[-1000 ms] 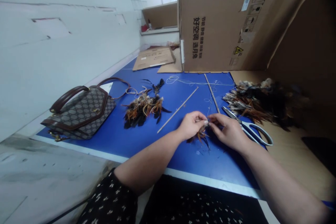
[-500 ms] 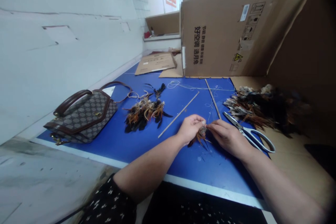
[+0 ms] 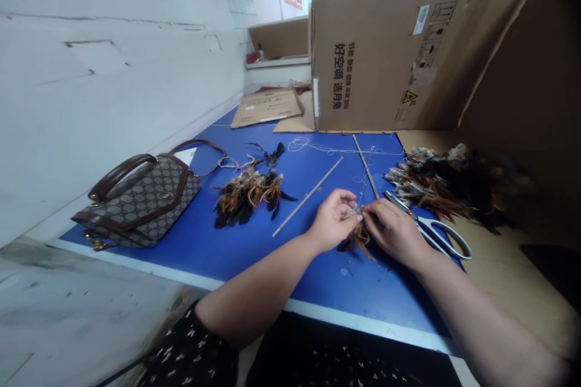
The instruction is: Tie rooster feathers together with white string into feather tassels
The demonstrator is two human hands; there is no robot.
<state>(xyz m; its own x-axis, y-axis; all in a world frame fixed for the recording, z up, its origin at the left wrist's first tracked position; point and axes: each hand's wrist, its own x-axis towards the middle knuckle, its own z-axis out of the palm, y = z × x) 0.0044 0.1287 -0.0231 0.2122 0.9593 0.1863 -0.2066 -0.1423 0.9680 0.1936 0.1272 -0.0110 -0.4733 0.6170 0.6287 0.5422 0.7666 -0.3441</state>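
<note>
My left hand [image 3: 331,217] and my right hand [image 3: 394,231] meet over the blue table [image 3: 254,242], both pinching a small bundle of brown and black feathers [image 3: 356,236] at its quill end. The feather tips hang down toward me. A thin white thread [image 3: 363,178] runs away from the pinch toward the back of the table. Scissors [image 3: 431,230] with pale handles lie just right of my right hand.
A tied cluster of feathers [image 3: 249,190] lies left of centre, a loose feather heap [image 3: 445,184] at the right. Two thin sticks [image 3: 308,196] cross the table. A patterned handbag [image 3: 140,196] sits at the left edge. A big cardboard box [image 3: 385,54] stands behind.
Both hands stay pinched on the feather bundle and have shifted slightly away from me and to the right; the bundle turns a little between the fingers.
</note>
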